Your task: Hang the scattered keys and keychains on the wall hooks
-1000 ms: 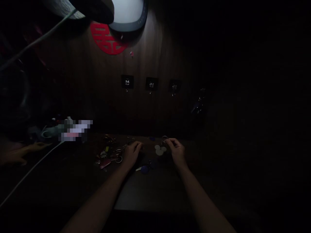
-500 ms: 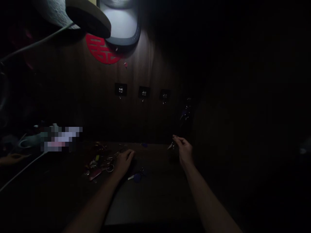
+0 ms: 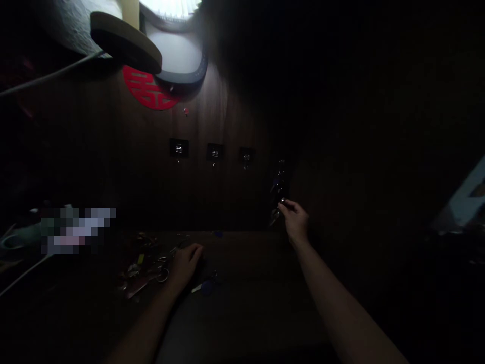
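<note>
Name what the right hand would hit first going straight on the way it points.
Most likely the keys hanging on the dark wood wall, just beyond the right hand; depth is unclear in this dim view.

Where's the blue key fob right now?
In the head view, the blue key fob lies on the dark tabletop, just right of the left hand.

A home: wall hooks [image 3: 179,148] with keys [image 3: 278,184]

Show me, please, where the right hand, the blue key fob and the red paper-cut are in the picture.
right hand [image 3: 294,220], head view, on the back of the hand
blue key fob [image 3: 206,288], head view, on its blue body
red paper-cut [image 3: 146,88], head view, on its red centre
</note>
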A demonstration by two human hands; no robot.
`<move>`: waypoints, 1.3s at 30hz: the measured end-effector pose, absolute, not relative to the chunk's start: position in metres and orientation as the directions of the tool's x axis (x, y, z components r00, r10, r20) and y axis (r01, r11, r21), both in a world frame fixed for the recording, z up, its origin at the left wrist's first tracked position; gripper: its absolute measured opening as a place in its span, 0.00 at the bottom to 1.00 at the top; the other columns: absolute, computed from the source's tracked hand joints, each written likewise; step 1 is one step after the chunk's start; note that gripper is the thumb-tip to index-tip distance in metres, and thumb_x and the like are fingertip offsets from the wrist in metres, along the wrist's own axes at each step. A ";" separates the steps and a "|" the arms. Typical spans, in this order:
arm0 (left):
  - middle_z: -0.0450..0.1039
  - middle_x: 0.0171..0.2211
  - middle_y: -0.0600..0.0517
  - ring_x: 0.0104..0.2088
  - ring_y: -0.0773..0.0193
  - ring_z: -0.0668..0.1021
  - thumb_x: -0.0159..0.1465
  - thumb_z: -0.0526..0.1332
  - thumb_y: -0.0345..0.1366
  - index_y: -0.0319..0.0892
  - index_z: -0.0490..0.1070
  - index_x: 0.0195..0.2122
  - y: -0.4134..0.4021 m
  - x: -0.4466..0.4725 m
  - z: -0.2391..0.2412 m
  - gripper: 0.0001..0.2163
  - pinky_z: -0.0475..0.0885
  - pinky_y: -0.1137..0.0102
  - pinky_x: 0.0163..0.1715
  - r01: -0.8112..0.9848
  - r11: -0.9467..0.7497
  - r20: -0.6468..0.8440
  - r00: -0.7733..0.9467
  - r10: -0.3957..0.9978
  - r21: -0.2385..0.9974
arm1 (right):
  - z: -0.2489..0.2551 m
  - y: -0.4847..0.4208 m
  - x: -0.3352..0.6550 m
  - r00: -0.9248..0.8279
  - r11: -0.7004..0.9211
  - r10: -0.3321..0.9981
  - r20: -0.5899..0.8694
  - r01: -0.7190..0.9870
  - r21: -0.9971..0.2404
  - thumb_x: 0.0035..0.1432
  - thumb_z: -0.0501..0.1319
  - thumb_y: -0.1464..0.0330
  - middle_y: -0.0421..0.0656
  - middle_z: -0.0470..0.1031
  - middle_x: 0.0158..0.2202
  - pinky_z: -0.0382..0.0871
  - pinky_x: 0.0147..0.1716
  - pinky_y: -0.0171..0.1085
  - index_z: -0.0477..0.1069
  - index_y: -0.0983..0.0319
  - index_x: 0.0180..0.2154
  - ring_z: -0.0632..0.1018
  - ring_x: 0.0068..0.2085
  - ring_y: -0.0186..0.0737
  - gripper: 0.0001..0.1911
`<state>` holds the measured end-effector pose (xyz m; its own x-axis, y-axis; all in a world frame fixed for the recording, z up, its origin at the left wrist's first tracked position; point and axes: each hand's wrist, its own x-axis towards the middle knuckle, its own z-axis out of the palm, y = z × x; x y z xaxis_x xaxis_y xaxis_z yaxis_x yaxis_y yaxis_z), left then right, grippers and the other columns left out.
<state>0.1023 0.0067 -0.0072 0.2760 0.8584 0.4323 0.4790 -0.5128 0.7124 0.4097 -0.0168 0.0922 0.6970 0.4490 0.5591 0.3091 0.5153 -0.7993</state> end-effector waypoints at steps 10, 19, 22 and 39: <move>0.77 0.32 0.51 0.35 0.61 0.77 0.61 0.47 0.44 0.43 0.72 0.31 0.008 0.102 -0.009 0.16 0.67 0.70 0.35 0.496 -0.522 0.410 0.324 0.852 0.693 | 0.147 0.013 0.417 0.696 0.463 0.267 0.666 0.514 -0.722 0.36 0.63 0.71 0.36 0.69 0.26 0.67 0.28 0.34 0.62 0.61 0.29 0.72 0.27 0.33 0.14; 0.77 0.31 0.51 0.34 0.61 0.77 0.62 0.47 0.42 0.43 0.72 0.30 0.008 0.104 -0.010 0.16 0.66 0.72 0.33 0.529 -0.527 0.407 0.335 0.850 0.665 | 0.184 0.044 0.430 0.701 0.322 0.181 0.690 0.621 -0.715 0.37 0.61 0.76 0.35 0.66 0.24 0.67 0.30 0.35 0.59 0.59 0.27 0.72 0.27 0.35 0.13; 0.77 0.31 0.51 0.35 0.62 0.77 0.63 0.47 0.42 0.43 0.72 0.31 0.009 0.104 -0.011 0.16 0.65 0.72 0.34 0.552 -0.526 0.394 0.349 0.850 0.647 | 0.184 0.049 0.433 0.685 0.258 0.189 0.704 0.657 -0.708 0.37 0.62 0.76 0.36 0.68 0.25 0.67 0.32 0.36 0.60 0.60 0.26 0.73 0.29 0.37 0.13; 0.77 0.32 0.51 0.35 0.63 0.77 0.63 0.49 0.40 0.44 0.73 0.33 0.010 0.103 -0.011 0.14 0.65 0.74 0.35 0.571 -0.529 0.379 0.369 0.849 0.628 | 0.144 0.029 0.421 0.662 0.323 0.221 0.716 0.643 -0.694 0.53 0.48 0.72 0.50 0.74 0.42 0.66 0.45 0.40 0.65 0.63 0.41 0.75 0.44 0.39 0.14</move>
<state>0.1030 0.0095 -0.0109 0.3686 0.8488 0.3791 0.5712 -0.5285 0.6280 0.4213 0.0293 0.1445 0.6620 0.2206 0.7164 0.6434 0.3231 -0.6940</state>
